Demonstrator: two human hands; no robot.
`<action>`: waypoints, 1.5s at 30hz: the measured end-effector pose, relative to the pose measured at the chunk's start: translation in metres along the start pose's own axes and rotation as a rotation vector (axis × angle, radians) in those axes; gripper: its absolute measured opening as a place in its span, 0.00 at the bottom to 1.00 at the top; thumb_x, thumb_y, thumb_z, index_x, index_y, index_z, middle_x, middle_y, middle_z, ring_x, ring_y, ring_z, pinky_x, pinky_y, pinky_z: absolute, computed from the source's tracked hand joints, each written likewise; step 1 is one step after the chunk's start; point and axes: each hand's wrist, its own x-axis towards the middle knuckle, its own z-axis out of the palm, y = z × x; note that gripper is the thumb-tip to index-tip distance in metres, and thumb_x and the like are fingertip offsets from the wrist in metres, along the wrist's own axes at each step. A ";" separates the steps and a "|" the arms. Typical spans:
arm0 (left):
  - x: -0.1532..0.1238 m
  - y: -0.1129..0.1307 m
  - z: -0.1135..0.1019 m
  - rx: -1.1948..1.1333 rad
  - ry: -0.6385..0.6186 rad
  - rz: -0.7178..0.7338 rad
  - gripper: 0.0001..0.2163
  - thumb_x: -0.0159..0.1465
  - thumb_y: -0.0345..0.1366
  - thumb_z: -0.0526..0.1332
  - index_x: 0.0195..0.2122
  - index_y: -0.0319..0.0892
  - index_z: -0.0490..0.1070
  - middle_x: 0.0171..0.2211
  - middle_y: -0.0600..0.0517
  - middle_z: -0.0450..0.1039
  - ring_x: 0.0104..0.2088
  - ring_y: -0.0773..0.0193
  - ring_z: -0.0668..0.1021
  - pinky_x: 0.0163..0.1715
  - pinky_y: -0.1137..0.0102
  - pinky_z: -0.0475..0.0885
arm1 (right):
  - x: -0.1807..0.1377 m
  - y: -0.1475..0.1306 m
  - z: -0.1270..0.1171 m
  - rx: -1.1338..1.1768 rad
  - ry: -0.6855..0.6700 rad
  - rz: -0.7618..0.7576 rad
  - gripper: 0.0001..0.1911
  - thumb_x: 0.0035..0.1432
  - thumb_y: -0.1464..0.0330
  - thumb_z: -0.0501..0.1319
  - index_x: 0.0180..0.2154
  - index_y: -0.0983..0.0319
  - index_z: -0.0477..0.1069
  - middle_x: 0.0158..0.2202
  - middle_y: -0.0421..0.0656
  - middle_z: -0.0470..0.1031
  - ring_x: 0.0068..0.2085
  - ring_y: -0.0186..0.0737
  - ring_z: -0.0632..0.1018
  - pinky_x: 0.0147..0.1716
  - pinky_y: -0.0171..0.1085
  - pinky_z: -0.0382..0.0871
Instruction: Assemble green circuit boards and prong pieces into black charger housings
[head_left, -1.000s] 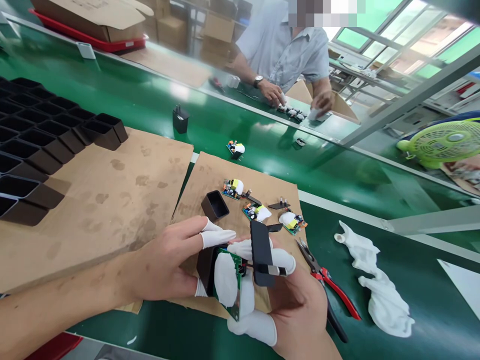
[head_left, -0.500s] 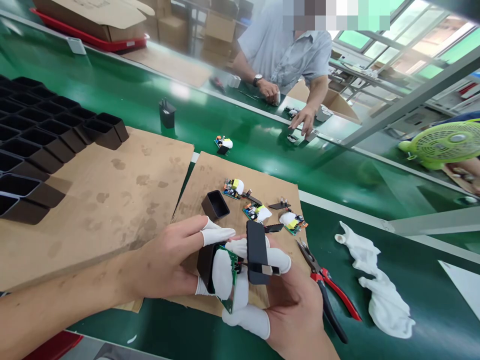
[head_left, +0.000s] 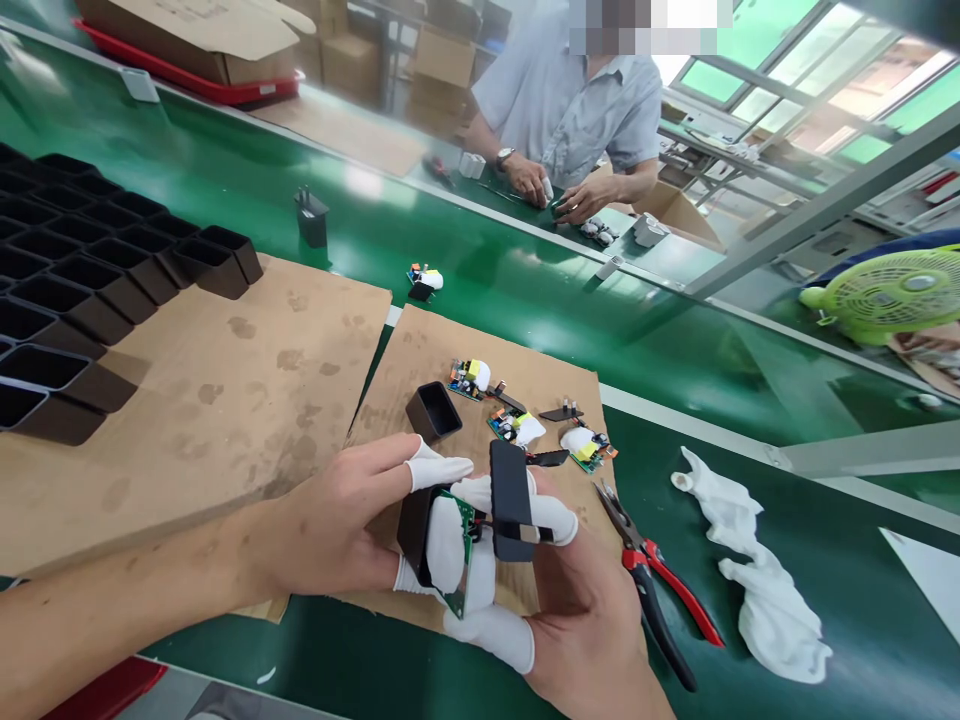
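Observation:
My left hand (head_left: 352,510), with white finger cots on some fingers, is closed round a black plastic case (head_left: 414,535). A green circuit board (head_left: 466,530) with a white blob of compound (head_left: 446,545) sits partly inside the case's open end. My right hand (head_left: 577,590), also in finger cots, grips the circuit board and its black plug cover (head_left: 511,500), which has metal prongs and stands apart from the case. Just beyond my hands lie an open black case (head_left: 434,411) and several circuit boards (head_left: 517,426) with black covers attached.
Red-and-black pliers (head_left: 645,565) and crumpled white cloth (head_left: 750,560) lie at right. Rows of black cases (head_left: 97,270) stand on cardboard (head_left: 300,340) at left. A finished-looking plug case (head_left: 311,218) and a board (head_left: 426,280) rest on the green conveyor. Opposite, a co-worker's hands (head_left: 559,195) handle parts.
The plug case and board on the green conveyor have shifted left. The co-worker's hands have come together around a part. My hands hold nearly the same pose.

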 end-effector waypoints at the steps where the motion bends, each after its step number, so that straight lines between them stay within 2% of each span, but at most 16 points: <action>1: 0.000 0.000 0.000 0.000 -0.001 0.001 0.16 0.75 0.41 0.72 0.60 0.44 0.75 0.42 0.49 0.76 0.38 0.61 0.81 0.38 0.70 0.77 | 0.000 0.000 0.000 -0.002 -0.002 0.003 0.35 0.57 0.62 0.86 0.63 0.45 0.80 0.57 0.44 0.84 0.57 0.59 0.84 0.62 0.54 0.83; 9: 0.000 0.000 -0.002 0.022 -0.019 -0.018 0.16 0.73 0.38 0.72 0.59 0.43 0.76 0.41 0.50 0.76 0.37 0.61 0.79 0.37 0.70 0.76 | 0.002 -0.001 -0.002 -0.032 -0.060 -0.022 0.36 0.61 0.65 0.84 0.66 0.41 0.77 0.57 0.42 0.83 0.57 0.55 0.82 0.60 0.49 0.80; 13: -0.002 -0.001 -0.002 0.037 -0.044 -0.052 0.16 0.72 0.37 0.73 0.58 0.43 0.76 0.41 0.49 0.76 0.38 0.59 0.80 0.38 0.68 0.76 | 0.001 0.000 -0.001 -0.072 -0.033 -0.013 0.30 0.63 0.63 0.83 0.63 0.44 0.78 0.57 0.44 0.83 0.57 0.57 0.82 0.58 0.51 0.82; 19: -0.001 -0.001 -0.002 0.003 -0.021 -0.024 0.15 0.72 0.37 0.73 0.57 0.44 0.76 0.42 0.50 0.76 0.38 0.60 0.80 0.39 0.69 0.76 | 0.000 0.001 0.000 -0.095 -0.045 -0.027 0.34 0.63 0.68 0.81 0.66 0.44 0.76 0.61 0.43 0.82 0.61 0.56 0.81 0.62 0.50 0.80; 22: 0.000 -0.001 0.000 0.007 -0.018 -0.018 0.13 0.73 0.36 0.72 0.56 0.44 0.76 0.40 0.51 0.75 0.37 0.60 0.79 0.38 0.70 0.76 | 0.001 0.000 -0.001 -0.145 -0.056 -0.029 0.31 0.65 0.70 0.79 0.65 0.45 0.76 0.61 0.44 0.82 0.61 0.56 0.82 0.62 0.50 0.80; 25: -0.001 -0.003 0.000 0.000 -0.029 -0.018 0.14 0.73 0.37 0.71 0.57 0.44 0.76 0.41 0.50 0.76 0.38 0.60 0.80 0.39 0.69 0.76 | 0.002 0.000 0.000 -0.141 -0.077 -0.053 0.31 0.67 0.70 0.79 0.66 0.45 0.75 0.59 0.44 0.82 0.59 0.55 0.82 0.61 0.50 0.81; 28: -0.002 -0.004 -0.001 0.024 -0.037 -0.027 0.14 0.73 0.37 0.71 0.57 0.43 0.76 0.39 0.51 0.74 0.35 0.61 0.79 0.36 0.70 0.75 | 0.003 0.000 0.001 -0.121 -0.091 -0.057 0.33 0.68 0.70 0.78 0.68 0.44 0.73 0.63 0.44 0.78 0.63 0.53 0.79 0.64 0.48 0.79; 31: -0.002 -0.004 -0.001 0.051 -0.031 -0.022 0.17 0.72 0.37 0.71 0.60 0.42 0.76 0.39 0.51 0.74 0.35 0.60 0.79 0.34 0.69 0.75 | 0.004 -0.001 0.002 -0.100 -0.092 -0.032 0.31 0.68 0.71 0.78 0.66 0.45 0.74 0.64 0.44 0.75 0.63 0.48 0.78 0.66 0.43 0.77; 34: -0.002 -0.004 -0.001 0.034 -0.027 -0.021 0.17 0.71 0.35 0.71 0.60 0.43 0.76 0.40 0.50 0.76 0.37 0.60 0.80 0.37 0.69 0.76 | 0.006 -0.003 0.003 -0.103 -0.100 -0.009 0.31 0.68 0.71 0.77 0.66 0.46 0.74 0.63 0.45 0.74 0.64 0.49 0.78 0.66 0.44 0.78; 40: -0.001 -0.005 0.003 -0.030 -0.035 -0.080 0.15 0.69 0.33 0.72 0.56 0.43 0.79 0.42 0.49 0.79 0.38 0.59 0.82 0.38 0.69 0.78 | 0.010 -0.008 0.004 -0.191 -0.094 -0.049 0.34 0.63 0.74 0.78 0.65 0.45 0.75 0.63 0.44 0.76 0.64 0.50 0.79 0.65 0.42 0.79; 45: 0.001 -0.006 0.006 -0.131 -0.030 -0.114 0.24 0.67 0.40 0.78 0.62 0.44 0.77 0.47 0.49 0.83 0.43 0.58 0.84 0.43 0.68 0.80 | 0.008 -0.006 0.004 -0.112 -0.072 -0.023 0.41 0.61 0.67 0.83 0.71 0.44 0.73 0.66 0.46 0.76 0.65 0.55 0.81 0.68 0.47 0.78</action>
